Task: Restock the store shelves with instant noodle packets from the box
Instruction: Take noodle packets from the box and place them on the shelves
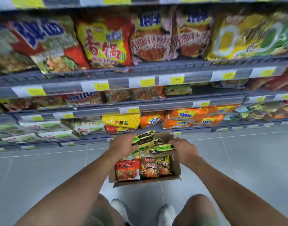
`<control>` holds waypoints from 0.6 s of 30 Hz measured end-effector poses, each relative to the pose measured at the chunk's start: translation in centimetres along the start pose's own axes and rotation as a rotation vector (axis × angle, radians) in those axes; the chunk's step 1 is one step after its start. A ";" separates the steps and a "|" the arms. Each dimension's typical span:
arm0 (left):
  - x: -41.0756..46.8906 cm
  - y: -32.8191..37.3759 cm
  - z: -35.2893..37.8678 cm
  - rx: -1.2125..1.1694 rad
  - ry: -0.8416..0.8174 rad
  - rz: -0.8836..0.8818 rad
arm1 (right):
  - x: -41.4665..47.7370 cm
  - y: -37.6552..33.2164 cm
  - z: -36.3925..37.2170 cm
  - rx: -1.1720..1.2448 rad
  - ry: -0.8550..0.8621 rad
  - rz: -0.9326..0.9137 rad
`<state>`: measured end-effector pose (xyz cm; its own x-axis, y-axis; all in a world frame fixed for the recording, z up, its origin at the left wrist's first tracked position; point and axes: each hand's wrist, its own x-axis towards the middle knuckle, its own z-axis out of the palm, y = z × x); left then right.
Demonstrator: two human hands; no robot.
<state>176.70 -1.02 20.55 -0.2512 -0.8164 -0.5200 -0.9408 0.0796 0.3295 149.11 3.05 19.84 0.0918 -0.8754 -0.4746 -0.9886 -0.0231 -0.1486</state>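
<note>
Fingers: the left hand (122, 145) has its fingers (131, 140) curled round the edge of a green-and-black packet (144, 137); the right hand (184, 150) has its fingers (172, 143) curled over a second green packet (162, 149)
Left packet: tilted upward, above the far left corner of the box (177, 168)
Right packet: lying roughly flat above the box, near its right wall
Box: open cardboard, on the grey tiled floor (238, 160), just in front of the shelves (156, 69)
Inside the box: a red packet (127, 169) at the near left, yellow-and-red packets (150, 168) beside it, more green ones under the hands
Shelves: several tiers full of noodle packets, yellow price tags (177, 79) along the edges, all blurred
Below: white shoes (167, 212) on the tiles
</note>
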 end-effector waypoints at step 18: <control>-22.6 15.9 -23.8 -0.266 0.009 -0.070 | -21.8 3.7 -34.6 0.253 -0.082 -0.160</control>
<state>172.81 5.05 56.28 -0.1846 -0.8200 -0.5418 -0.8628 -0.1287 0.4888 139.35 5.36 59.63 0.2636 -0.8280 -0.4948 -0.9008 -0.0278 -0.4334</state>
